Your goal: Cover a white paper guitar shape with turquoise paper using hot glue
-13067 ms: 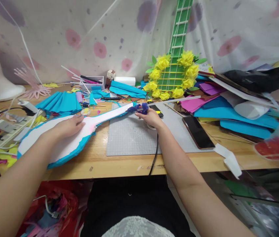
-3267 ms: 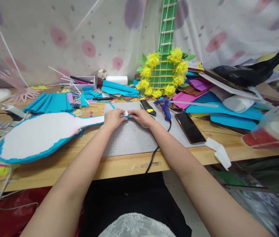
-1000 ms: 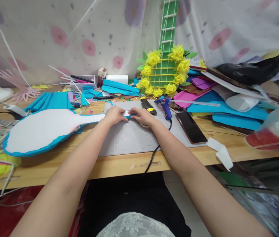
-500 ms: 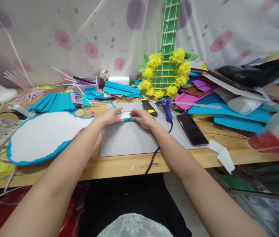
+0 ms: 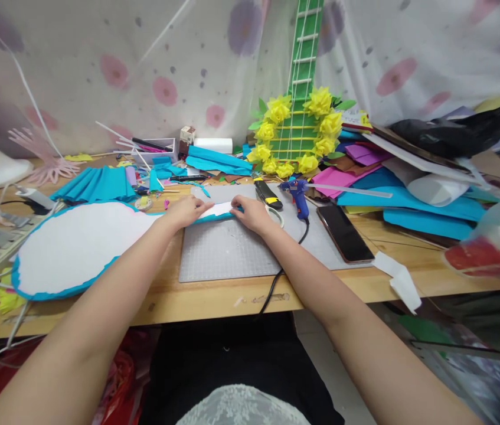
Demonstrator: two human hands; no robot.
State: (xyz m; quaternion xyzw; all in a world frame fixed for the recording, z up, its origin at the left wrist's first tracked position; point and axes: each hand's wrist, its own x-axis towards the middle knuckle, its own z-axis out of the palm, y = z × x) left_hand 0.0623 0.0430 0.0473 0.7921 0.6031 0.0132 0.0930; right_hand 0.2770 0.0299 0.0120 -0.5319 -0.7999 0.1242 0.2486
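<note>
A white paddle-shaped board (image 5: 81, 245) with blue crepe paper folded round its edge lies at the left, its narrow neck reaching over the grey cutting mat (image 5: 227, 257). My left hand (image 5: 185, 211) is closed on the neck, thumb and fingers along its edges. Farther right, my right hand (image 5: 252, 213) pinches the neck near its end. Between the hands the neck's white face and blue near edge show. Just beyond my right hand sits a roll of tape (image 5: 277, 216), partly hidden by it.
A blue glue gun (image 5: 299, 199), a yellow and black cutter (image 5: 268, 193) and a phone (image 5: 345, 232) lie on the mat. Behind stands a green stringed instrument model (image 5: 293, 139) with yellow paper flowers. Coloured paper (image 5: 409, 195) is heaped at the right, beside a plastic cup (image 5: 493, 242).
My left hand has slid left along the neck, widening the gap between my hands. My right hand stays near the neck's end, and more of the tape roll shows.
</note>
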